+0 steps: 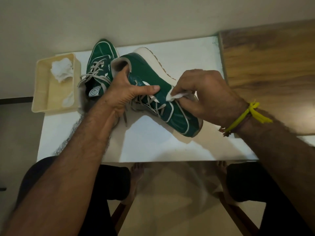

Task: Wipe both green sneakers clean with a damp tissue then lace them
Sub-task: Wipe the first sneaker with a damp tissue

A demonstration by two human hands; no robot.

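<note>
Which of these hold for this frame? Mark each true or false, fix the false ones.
1. The right hand pinches a tissue against the held sneaker. True.
2. The left hand rests flat on the table. False: it grips the held sneaker at its collar.
3. The other sneaker stands on the table beside the tray. True.
4. The tray holds nothing. False: crumpled tissues lie in it.
5. The held sneaker has no laces in it. False: laces run through its eyelets.
</note>
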